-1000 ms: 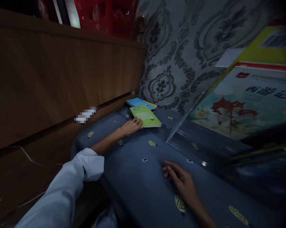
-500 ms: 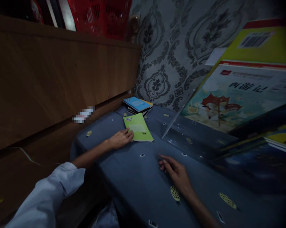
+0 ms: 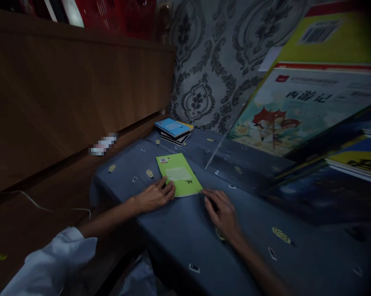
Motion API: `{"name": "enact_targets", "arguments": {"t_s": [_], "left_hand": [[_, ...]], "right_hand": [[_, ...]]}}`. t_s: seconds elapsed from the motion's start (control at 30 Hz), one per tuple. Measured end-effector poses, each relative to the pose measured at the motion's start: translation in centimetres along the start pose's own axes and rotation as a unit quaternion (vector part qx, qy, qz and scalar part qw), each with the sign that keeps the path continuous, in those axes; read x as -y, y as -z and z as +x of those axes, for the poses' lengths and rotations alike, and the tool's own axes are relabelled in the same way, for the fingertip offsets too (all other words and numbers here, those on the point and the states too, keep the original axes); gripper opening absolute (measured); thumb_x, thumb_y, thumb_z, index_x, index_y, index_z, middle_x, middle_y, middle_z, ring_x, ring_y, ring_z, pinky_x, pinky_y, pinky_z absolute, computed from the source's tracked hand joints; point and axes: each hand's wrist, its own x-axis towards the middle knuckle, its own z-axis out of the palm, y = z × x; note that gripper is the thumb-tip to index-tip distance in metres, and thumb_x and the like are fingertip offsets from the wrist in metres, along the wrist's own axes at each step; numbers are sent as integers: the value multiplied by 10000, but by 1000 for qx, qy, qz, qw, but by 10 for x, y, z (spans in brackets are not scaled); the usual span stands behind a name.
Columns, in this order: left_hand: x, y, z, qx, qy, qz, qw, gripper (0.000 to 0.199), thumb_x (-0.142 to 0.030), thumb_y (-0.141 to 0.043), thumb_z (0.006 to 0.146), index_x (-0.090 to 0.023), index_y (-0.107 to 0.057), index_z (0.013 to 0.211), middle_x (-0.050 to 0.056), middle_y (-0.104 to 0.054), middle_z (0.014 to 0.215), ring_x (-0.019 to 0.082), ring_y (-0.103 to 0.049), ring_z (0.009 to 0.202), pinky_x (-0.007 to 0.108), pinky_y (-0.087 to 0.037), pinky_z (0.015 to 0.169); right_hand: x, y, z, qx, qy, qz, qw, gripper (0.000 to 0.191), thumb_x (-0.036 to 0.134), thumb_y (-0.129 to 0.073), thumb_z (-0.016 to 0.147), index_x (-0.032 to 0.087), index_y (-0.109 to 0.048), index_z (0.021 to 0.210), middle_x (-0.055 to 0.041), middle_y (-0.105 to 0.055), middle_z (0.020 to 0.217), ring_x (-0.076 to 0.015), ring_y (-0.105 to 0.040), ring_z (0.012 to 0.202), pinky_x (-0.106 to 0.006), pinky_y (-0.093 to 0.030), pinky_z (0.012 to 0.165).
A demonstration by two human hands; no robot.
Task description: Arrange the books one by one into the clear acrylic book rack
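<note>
A thin green book [image 3: 180, 174] lies on the dark blue cloth, its barcode at the far left corner. My left hand [image 3: 156, 196] grips its near left edge, fingers on the cover; the thumb is hidden. At the near right corner, the fingertips of my right hand [image 3: 221, 211] meet the book, with thumb and fingers apart. Farther back sits a small stack of books topped by a blue book [image 3: 173, 126].
A clear plastic holder [image 3: 214, 158] with upright books, including a picture-covered book [image 3: 274, 123], stands on the right. Along the left runs a wooden cabinet [image 3: 80, 78] with a red basket [image 3: 120, 16] on top. Patterned wallpaper [image 3: 200, 98] is behind.
My left hand has drawn the green book nearer, away from the stack. My right hand has moved forward and left to the book's corner. The view has shifted slightly.
</note>
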Motion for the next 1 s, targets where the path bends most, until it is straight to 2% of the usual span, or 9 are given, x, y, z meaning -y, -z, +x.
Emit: {"name": "enact_targets", "arguments": {"t_s": [0.1, 0.2, 0.3, 0.4, 0.5, 0.6, 0.73, 0.83, 1.0], "left_hand": [[-15, 9, -10, -15, -17, -6, 1000, 360, -271, -388, 1046, -132, -497, 1360, 177, -571, 1406, 326, -460, 1395, 398, -571, 959], [-26, 17, -22, -26, -46, -23, 998, 375, -262, -411, 1039, -133, -485, 1384, 179, -552, 1431, 349, -422, 1418, 355, -609, 875], [-31, 22, -33, -28, -86, -57, 994, 387, -218, -429, 1027, -127, -474, 1401, 178, -528, 1459, 376, -364, 1443, 346, -626, 833], [-30, 22, -38, -13, -110, -112, 988, 412, -152, -437, 1010, -138, -455, 1422, 172, -499, 1487, 379, -257, 1486, 370, -621, 876], [-26, 21, -36, -1, -123, -164, 979, 450, -99, -433, 995, -148, -431, 1442, 168, -484, 1501, 357, -144, 1514, 420, -568, 996], [-22, 22, -31, 2, -143, -198, 970, 445, -87, -427, 993, -147, -437, 1434, 170, -470, 1512, 343, -92, 1520, 447, -517, 1065], [-19, 23, -23, 12, -166, -223, 960, 395, -90, -434, 991, -143, -486, 1378, 179, -462, 1516, 346, -90, 1517, 446, -516, 1068], [-18, 21, -16, 10, -177, -253, 951, 376, -68, -465, 965, -134, -518, 1332, 179, -451, 1525, 328, -84, 1522, 452, -451, 1134], [-19, 18, -1, 9, -194, -300, 934, 374, 9, -459, 905, -153, -563, 1226, 139, -439, 1543, 272, -85, 1533, 414, -404, 1182]], "right_hand": [[2, -2, -4, 33, 46, -47, 997, 275, 301, -484, 974, 218, -698, 1126, -122, -712, 1172, -273, -653, 1108, -487, -523, 970], [0, -7, -14, 68, 46, -78, 993, 313, 315, -478, 980, 209, -681, 1193, -142, -660, 1295, -293, -607, 1217, -521, -495, 1023], [0, -7, -26, 83, 33, -87, 992, 343, 323, -460, 989, 204, -659, 1242, -152, -624, 1354, -300, -573, 1273, -528, -490, 1046], [6, -2, -38, 83, 30, -80, 993, 338, 314, -466, 991, 197, -652, 1248, -151, -625, 1351, -294, -563, 1289, -517, -495, 1055], [16, 7, -48, 87, 26, -76, 993, 318, 285, -477, 989, 194, -652, 1239, -143, -642, 1330, -283, -577, 1274, -499, -507, 1052], [26, 15, -54, 81, 18, -69, 994, 304, 253, -490, 979, 205, -655, 1230, -130, -662, 1297, -275, -601, 1242, -492, -512, 1048], [34, 22, -61, 55, 15, -47, 997, 289, 197, -521, 951, 201, -669, 1199, -124, -693, 1223, -267, -625, 1186, -474, -546, 1006], [39, 27, -68, 38, 18, -43, 998, 297, 164, -525, 939, 202, -662, 1199, -120, -700, 1191, -263, -634, 1153, -467, -571, 970], [48, 37, -83, 40, 15, -45, 998, 351, 135, -526, 940, 215, -623, 1268, -115, -699, 1177, -254, -633, 1140, -447, -591, 940]]}}
